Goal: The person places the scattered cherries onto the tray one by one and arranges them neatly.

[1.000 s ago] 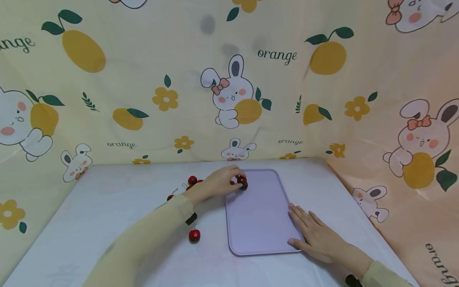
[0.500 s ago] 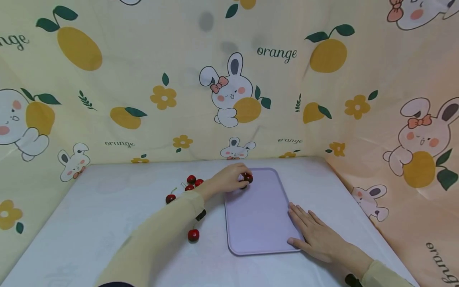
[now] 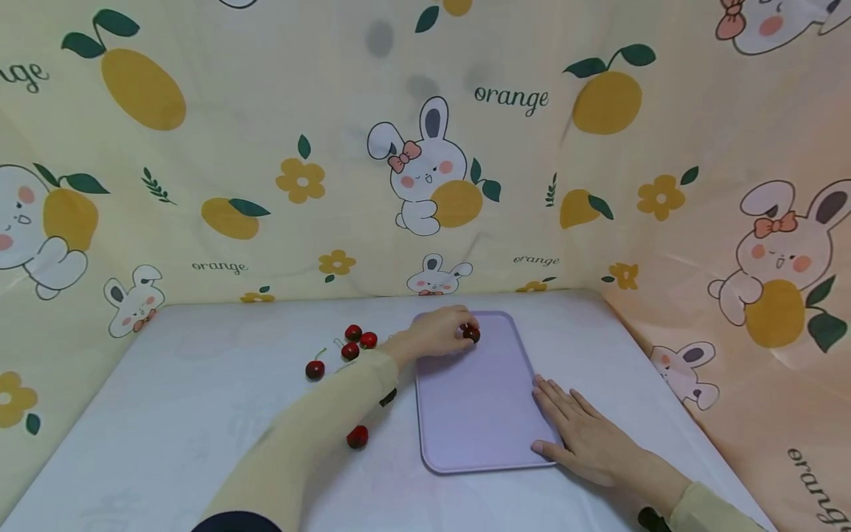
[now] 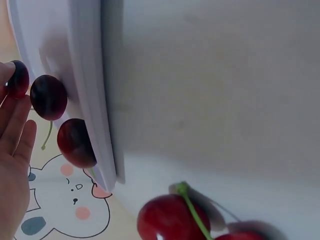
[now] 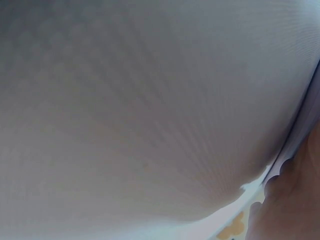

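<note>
A lavender tray lies on the white table. My left hand reaches over the tray's far left corner, its fingers curled round dark red cherries. In the left wrist view two of these cherries hang just past the tray's rim, and a third touches my fingertips. My right hand lies flat, fingers straight, on the tray's near right edge. The right wrist view shows only blurred cloth and a bit of that hand.
Loose cherries lie left of the tray: three in a cluster, one further left, one nearer me. Printed fabric walls close in the table at the back and both sides.
My left hand has carried the cherries to the right, from the tray's left rim to over its far end. The right hand has not moved.
</note>
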`<control>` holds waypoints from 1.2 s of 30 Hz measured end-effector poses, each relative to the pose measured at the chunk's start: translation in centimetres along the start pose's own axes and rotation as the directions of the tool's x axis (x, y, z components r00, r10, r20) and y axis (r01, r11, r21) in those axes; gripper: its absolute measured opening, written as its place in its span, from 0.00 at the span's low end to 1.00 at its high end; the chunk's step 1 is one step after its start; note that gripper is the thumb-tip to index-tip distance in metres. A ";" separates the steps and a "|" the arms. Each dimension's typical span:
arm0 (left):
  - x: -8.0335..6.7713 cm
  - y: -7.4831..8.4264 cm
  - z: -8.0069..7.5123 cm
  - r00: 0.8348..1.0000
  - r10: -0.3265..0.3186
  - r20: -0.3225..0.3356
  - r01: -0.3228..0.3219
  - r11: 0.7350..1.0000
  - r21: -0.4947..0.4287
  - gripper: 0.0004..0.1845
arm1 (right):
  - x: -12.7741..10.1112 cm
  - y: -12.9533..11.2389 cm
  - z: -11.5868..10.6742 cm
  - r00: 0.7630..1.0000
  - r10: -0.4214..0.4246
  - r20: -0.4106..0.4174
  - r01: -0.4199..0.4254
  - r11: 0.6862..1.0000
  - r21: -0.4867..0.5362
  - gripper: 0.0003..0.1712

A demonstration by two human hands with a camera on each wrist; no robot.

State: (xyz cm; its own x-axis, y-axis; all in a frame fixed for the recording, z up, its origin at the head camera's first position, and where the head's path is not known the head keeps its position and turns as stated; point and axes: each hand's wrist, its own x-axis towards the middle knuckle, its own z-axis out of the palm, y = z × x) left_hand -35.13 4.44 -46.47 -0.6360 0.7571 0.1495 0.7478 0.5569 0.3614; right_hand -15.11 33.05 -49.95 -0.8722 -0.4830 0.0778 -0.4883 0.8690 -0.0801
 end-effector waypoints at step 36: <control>0.8 0.4 0.9 0.998 -0.029 0.054 0.028 1.000 0.011 0.16 | 0.0 -0.4 -0.5 1.000 0.015 0.018 -0.015 1.000 0.007 0.50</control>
State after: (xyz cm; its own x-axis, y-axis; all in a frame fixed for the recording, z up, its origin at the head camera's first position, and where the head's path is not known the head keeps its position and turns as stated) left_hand -35.13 5.55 -47.03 -0.6460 0.7581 0.0889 0.7316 0.5817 0.3554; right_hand -14.88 32.71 -49.41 -0.8798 -0.4718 0.0584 -0.4753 0.8754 -0.0883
